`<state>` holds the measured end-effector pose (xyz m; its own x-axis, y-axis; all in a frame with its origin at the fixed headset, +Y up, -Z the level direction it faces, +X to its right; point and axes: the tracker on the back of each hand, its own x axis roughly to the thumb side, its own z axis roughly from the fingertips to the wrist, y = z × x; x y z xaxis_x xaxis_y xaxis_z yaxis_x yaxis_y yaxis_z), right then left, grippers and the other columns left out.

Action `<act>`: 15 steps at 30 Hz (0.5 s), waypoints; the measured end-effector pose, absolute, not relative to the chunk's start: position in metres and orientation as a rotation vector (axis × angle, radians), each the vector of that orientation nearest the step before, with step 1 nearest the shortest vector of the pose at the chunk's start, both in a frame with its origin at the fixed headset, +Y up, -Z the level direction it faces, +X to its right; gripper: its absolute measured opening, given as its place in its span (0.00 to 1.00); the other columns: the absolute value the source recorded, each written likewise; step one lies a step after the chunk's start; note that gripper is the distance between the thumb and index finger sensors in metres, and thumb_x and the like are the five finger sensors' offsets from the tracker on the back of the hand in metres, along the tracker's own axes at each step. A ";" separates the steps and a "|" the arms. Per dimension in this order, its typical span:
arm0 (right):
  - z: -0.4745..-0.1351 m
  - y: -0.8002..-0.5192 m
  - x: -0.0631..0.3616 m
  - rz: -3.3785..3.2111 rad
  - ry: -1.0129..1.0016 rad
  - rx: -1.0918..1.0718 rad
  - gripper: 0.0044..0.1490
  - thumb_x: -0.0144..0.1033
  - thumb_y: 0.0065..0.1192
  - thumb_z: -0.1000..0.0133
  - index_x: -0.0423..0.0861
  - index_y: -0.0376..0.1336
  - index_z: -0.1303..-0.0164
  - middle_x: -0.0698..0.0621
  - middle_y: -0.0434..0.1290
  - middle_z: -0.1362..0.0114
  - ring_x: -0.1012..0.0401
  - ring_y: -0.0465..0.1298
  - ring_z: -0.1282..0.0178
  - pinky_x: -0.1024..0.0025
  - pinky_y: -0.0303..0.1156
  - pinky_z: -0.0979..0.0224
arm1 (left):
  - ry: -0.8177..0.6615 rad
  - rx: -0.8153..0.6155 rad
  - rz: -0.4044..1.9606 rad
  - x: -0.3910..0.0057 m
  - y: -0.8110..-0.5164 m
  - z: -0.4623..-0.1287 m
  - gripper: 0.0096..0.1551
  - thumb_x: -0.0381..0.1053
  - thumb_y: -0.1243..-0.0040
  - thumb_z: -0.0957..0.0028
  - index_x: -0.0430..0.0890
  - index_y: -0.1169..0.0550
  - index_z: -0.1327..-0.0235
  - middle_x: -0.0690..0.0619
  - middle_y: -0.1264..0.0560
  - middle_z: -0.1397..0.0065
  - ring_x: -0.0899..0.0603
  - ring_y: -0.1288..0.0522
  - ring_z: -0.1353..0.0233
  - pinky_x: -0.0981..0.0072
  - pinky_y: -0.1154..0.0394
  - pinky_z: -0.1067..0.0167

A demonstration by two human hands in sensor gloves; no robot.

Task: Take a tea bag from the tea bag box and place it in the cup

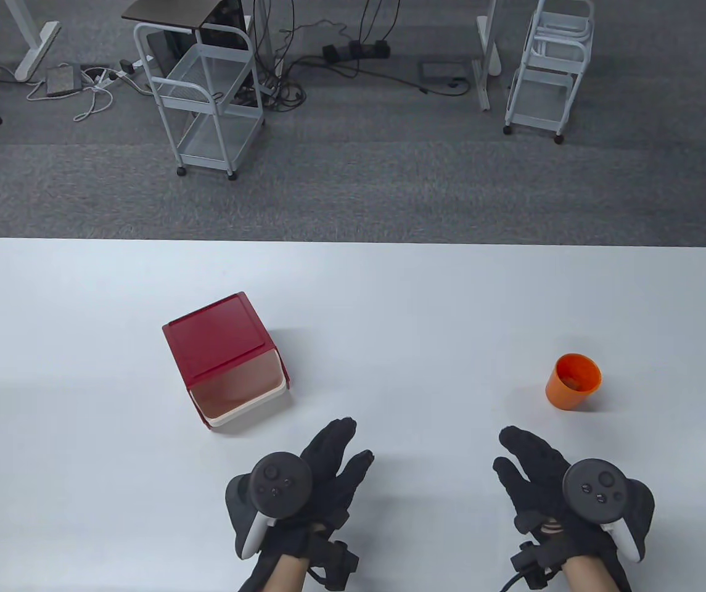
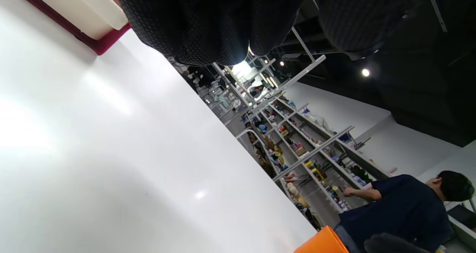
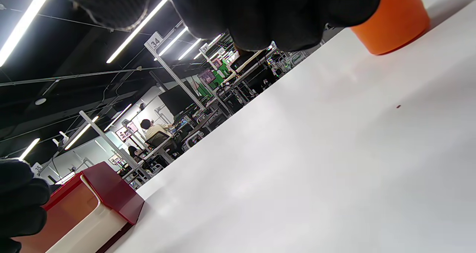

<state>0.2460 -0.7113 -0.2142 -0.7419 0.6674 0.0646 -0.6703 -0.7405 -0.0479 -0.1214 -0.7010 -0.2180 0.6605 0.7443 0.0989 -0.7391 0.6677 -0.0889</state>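
A red tea bag box [image 1: 224, 359] with a tinted front flap and a white inner bin stands left of centre on the white table [image 1: 389, 296]; its flap looks closed. It also shows in the right wrist view [image 3: 89, 208] and the left wrist view [image 2: 80, 16]. An orange cup [image 1: 572, 380] stands upright at the right, also in the right wrist view [image 3: 394, 22]. My left hand [image 1: 334, 459] is open and empty, below and right of the box. My right hand [image 1: 522, 459] is open and empty, below and left of the cup. No tea bag is visible.
Beyond the table's far edge is grey carpet with white wire carts [image 1: 211, 92] and cables. The cup's orange rim shows at the bottom of the left wrist view [image 2: 321, 242].
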 end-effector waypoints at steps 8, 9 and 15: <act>-0.215 -0.713 0.245 2.403 -0.071 0.047 0.38 0.55 0.58 0.46 0.46 0.60 0.29 0.37 0.65 0.23 0.36 0.68 0.29 0.41 0.64 0.28 | -0.126 -0.042 0.901 -0.130 -0.703 -0.219 0.40 0.68 0.48 0.47 0.53 0.29 0.22 0.48 0.30 0.16 0.39 0.27 0.22 0.55 0.28 0.27; -0.215 -0.713 0.245 2.402 -0.066 0.047 0.38 0.55 0.58 0.46 0.46 0.60 0.29 0.37 0.65 0.23 0.36 0.68 0.29 0.41 0.64 0.28 | -0.126 -0.042 0.907 -0.130 -0.703 -0.219 0.40 0.68 0.48 0.47 0.53 0.29 0.22 0.48 0.30 0.16 0.39 0.28 0.22 0.55 0.28 0.27; -0.215 -0.713 0.244 2.410 -0.065 0.054 0.38 0.55 0.58 0.46 0.46 0.60 0.29 0.37 0.65 0.23 0.36 0.68 0.29 0.41 0.64 0.28 | -0.127 -0.046 0.892 -0.130 -0.704 -0.219 0.40 0.69 0.48 0.47 0.53 0.29 0.22 0.47 0.29 0.16 0.39 0.27 0.22 0.55 0.28 0.28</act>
